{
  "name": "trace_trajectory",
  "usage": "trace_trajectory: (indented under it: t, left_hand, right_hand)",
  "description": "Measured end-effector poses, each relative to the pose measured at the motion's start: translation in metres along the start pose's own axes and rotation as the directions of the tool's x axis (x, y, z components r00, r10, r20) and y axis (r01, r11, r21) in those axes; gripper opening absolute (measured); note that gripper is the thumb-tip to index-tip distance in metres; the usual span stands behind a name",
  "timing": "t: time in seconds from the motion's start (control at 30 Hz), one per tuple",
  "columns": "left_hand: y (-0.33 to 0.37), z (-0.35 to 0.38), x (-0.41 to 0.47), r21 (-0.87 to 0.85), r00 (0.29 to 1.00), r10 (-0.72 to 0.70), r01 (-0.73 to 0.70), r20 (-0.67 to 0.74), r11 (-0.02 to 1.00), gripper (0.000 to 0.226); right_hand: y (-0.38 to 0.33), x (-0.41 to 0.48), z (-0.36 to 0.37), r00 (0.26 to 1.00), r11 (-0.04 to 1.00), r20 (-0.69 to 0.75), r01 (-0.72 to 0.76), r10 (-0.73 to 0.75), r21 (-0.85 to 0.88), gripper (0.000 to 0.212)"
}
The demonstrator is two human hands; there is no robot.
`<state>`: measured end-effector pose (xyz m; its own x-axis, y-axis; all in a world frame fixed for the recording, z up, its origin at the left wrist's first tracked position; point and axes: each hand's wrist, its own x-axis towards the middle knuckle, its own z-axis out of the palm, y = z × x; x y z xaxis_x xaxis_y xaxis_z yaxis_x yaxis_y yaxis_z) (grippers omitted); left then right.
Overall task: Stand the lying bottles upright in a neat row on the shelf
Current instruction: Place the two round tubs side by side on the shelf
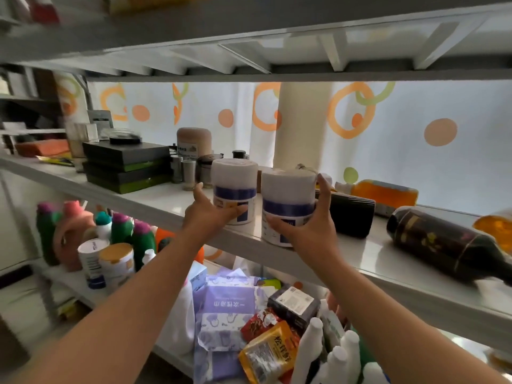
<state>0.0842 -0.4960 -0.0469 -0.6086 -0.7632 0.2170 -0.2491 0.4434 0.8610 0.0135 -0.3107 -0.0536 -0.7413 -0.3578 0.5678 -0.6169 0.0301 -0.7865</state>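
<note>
While holding both arms up at the shelf [388, 256], grips a white jar in each hand. Wraps the left hand [210, 214] round the left jar [234, 189] low on its label, one of the fingers [200, 189] raised along the jar's left side, another curled across the front. Clasps the right jar [288, 200] with the right hand [307, 225] likewise, one fingertip up its right side, another digit across the lower front. Holds both jars upright, just beside each other with a narrow gap, the left one back from the shelf's front edge, the right one at that edge; cannot tell whether its base rests fully on the shelf. Lying toward the shelf's right end: a black cylinder [352, 214] just beside the right hand, an orange bottle [385, 194] behind it near the back edge, and a dark bottle [443, 242] near the front edge, well apart from both hands.
</note>
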Motion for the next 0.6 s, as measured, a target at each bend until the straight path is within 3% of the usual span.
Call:
trace_trajectory:
  t: [0.27, 0.43, 0.6]
  left_hand:
    - [0.002, 0.012, 0.006, 0.039, 0.999, 0.033, -0.034, 0.006, 0.999, 0.11]
    - [0.001, 0.006, 0.01, 0.063, 0.998, 0.053, -0.055, 0.028, 0.996, 0.094]
    - [0.003, -0.007, 0.014, 0.049, 0.993, 0.086, -0.09, 0.086, 0.995, 0.083]
  right_hand:
    - [0.008, 0.009, -0.003, 0.993, 0.997, 0.094, -0.072, 0.074, -0.029, 0.116]
    - [0.008, 0.008, -0.008, 0.98, 0.985, 0.144, -0.116, 0.135, -0.131, 0.124]
    - [0.012, 0.011, -0.003, 0.984, 0.986, 0.13, -0.106, 0.123, -0.126, 0.117]
